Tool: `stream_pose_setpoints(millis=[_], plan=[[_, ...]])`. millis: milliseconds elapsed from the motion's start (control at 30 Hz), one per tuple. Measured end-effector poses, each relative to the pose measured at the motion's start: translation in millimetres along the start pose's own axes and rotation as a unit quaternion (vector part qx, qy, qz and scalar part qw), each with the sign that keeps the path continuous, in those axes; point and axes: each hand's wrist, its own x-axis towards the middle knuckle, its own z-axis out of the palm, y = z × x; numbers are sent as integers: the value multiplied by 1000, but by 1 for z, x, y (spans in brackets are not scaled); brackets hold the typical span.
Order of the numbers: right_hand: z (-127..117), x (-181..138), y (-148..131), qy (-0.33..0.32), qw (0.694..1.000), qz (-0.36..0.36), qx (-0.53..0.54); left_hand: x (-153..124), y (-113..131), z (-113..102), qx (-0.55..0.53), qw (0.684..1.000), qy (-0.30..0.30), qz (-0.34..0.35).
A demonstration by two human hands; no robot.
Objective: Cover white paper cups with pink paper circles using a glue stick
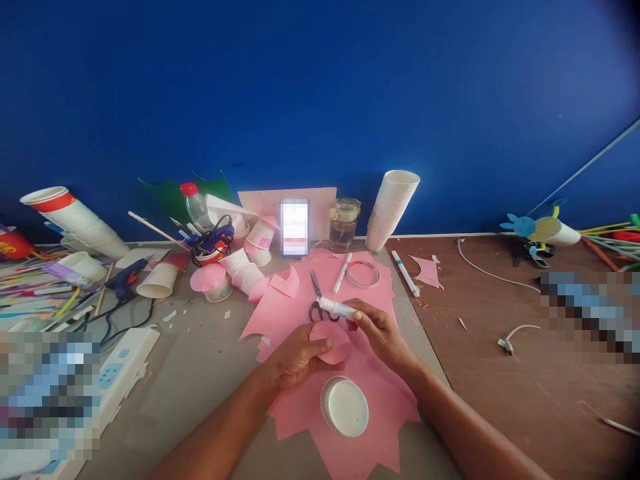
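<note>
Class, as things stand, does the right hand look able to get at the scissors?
Probably yes: the scissors lie on the pink sheet just beyond the right hand, with no obstacle apparent between. However, that hand holds a white tube, which it would likely need to put down first.

Probably a craft workspace: scissors (315, 285), glue gun (126, 280), paper cups (393, 210).

A plain, deep-blue wall (320, 93) fills the far side. On the left, a grey tabletop (200, 373); on the right, a brown tabletop (500, 413). Centre: a solid pink sheet (385, 400), a matching pink disc (337, 340), a white tube (340, 309) with pale blue markings. Near, a white cup (347, 407). Far left, a red-banded white cup stack (85, 220).
</note>
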Motion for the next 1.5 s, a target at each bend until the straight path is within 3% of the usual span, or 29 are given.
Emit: stream_pose_setpoints(millis=[133,267,400,667,900,1233,1400,1500], plan=[[1,-4,3,39,999,-1,-20,3,0,-1,-13,999,27,38],[4,-9,-1,12,997,-22,-73,5,-1,-1,-2,996,49,68],[7,-11,-6,-6,987,-88,-138,5,-2,2,21,993,85,85],[12,-13,-4,-11,943,-216,-252,7,-5,1,76,986,106,99],[17,-13,-3,-9,906,-273,-324,7,-8,1,105,985,96,98],[22,-11,-11,42,842,-316,-435,6,-7,2,141,970,156,122],[20,-14,-12,75,850,-313,-417,4,-2,5,81,982,138,104],[22,-16,-11,57,864,-327,-378,4,-1,5,84,979,154,100]])
